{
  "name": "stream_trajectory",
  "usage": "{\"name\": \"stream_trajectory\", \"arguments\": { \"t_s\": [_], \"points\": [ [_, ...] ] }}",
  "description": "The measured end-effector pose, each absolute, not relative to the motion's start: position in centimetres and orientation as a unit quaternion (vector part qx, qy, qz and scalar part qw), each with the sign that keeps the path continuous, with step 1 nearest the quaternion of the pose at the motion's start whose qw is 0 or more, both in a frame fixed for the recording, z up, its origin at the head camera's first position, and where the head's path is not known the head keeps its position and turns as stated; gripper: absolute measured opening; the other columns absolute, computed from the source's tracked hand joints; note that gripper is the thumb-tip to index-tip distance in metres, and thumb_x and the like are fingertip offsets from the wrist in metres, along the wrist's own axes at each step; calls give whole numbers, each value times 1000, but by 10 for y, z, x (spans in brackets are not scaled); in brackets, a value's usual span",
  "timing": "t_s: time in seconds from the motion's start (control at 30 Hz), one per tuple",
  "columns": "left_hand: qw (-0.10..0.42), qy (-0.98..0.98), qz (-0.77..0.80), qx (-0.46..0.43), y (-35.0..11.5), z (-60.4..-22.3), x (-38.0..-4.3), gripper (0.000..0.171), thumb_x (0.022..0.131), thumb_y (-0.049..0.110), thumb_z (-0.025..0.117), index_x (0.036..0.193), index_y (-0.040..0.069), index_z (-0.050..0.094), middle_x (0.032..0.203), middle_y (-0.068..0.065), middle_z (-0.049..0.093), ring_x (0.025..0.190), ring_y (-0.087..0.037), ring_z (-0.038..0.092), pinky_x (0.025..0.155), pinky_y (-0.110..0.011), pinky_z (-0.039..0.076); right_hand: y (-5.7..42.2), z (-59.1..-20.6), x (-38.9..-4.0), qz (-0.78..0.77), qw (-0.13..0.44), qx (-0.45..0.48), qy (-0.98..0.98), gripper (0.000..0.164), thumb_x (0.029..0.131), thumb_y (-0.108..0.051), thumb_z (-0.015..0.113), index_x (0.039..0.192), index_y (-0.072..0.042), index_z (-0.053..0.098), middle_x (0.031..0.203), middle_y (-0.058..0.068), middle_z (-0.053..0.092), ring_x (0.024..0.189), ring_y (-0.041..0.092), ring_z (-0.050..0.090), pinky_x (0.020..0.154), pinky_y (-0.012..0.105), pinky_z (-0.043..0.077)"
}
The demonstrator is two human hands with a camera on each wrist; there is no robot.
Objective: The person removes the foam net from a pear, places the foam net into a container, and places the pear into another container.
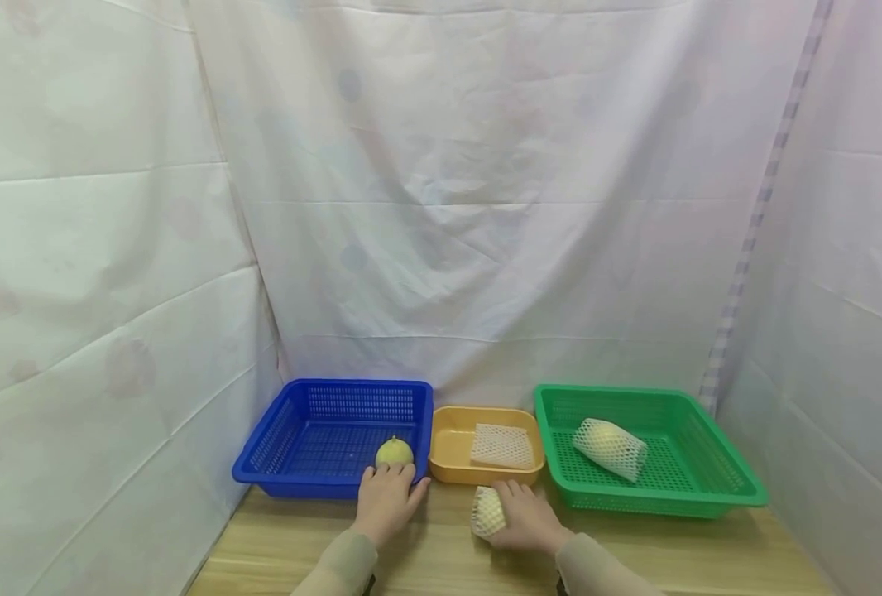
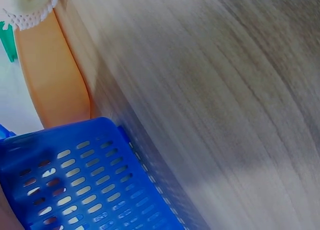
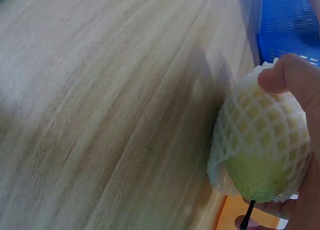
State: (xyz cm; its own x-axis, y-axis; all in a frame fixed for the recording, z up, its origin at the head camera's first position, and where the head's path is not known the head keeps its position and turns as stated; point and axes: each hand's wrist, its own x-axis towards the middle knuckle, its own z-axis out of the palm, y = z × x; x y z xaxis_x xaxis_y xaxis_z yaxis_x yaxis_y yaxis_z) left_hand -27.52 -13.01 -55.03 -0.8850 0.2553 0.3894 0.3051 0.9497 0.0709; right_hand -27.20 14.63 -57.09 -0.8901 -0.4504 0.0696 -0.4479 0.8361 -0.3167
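My right hand (image 1: 524,517) grips a pear (image 3: 257,180) wrapped in a white foam net sleeve (image 3: 250,110), low over the table in front of the orange tray. In the right wrist view the thumb lies on the netting, and the pear's bare, stemmed end pokes out of it. My left hand (image 1: 387,501) reaches over the near rim of the blue basket (image 1: 337,480). Its fingertips are right at a bare, yellow-green pear (image 1: 394,451), with the thumb spread to the right. The left wrist view shows mostly the basket's slotted wall (image 2: 90,175).
Between the baskets stands the orange tray (image 1: 448,473), with a flat, empty foam net (image 1: 502,447) in it. A green basket (image 1: 679,497) on the right contains another netted fruit (image 1: 608,443). Behind them hangs a white curtain (image 1: 441,248), and the table (image 1: 426,563) is wooden.
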Motion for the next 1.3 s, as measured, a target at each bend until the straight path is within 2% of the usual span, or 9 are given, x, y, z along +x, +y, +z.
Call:
{"name": "stream_trajectory", "arguments": {
  "t_s": [0.27,0.43,0.63,0.9,1.03,1.13,1.3],
  "points": [
    [178,-971,-68,-141,-129,-544,-273,46,95,54,50,105,13,67,101,-5,65,95,-27,58,88,-52,42,148,-568,-268,-165,-6,-237,957,83,68,-48,76,132,-5,47,114,7,54,102,26,52,83,53,46],
    [209,-962,-88,-152,-126,-534,-272,50,95,55,49,114,11,65,111,-7,64,102,-28,59,88,-51,44,147,-565,-267,-167,3,-236,957,83,68,-47,76,133,-4,45,117,9,54,105,27,52,85,53,46],
    [273,-935,-106,-201,-115,-525,-272,36,91,44,62,111,14,63,110,-4,62,104,-25,59,87,-46,47,147,-564,-266,-163,3,-235,958,84,68,-46,76,133,-3,45,118,10,54,106,29,52,84,51,48],
    [336,-888,-110,-295,-91,-524,-267,22,82,27,74,99,16,66,96,2,61,88,-18,59,78,-36,50,148,-566,-265,-161,-6,-245,956,83,67,-46,77,131,-2,46,114,9,54,102,28,53,81,49,49],
    [327,-882,-99,-324,-79,-532,-264,12,82,23,72,90,17,65,88,5,60,81,-13,57,70,-30,48,149,-566,-266,-164,2,-243,956,83,67,-44,77,132,-3,45,113,8,54,101,27,53,81,48,49],
    [305,-888,-93,-332,-71,-539,-262,6,83,21,70,86,18,66,86,7,61,80,-12,57,69,-28,47,149,-566,-265,-167,7,-241,956,83,66,-42,78,132,-4,45,113,7,53,100,26,53,81,48,49],
    [256,-905,-95,-325,-64,-550,-260,4,83,19,70,86,17,70,83,8,62,81,-12,58,69,-27,48,149,-567,-265,-169,7,-241,955,83,64,-41,78,131,-5,45,110,5,53,98,24,52,79,46,48]
  ]
}}
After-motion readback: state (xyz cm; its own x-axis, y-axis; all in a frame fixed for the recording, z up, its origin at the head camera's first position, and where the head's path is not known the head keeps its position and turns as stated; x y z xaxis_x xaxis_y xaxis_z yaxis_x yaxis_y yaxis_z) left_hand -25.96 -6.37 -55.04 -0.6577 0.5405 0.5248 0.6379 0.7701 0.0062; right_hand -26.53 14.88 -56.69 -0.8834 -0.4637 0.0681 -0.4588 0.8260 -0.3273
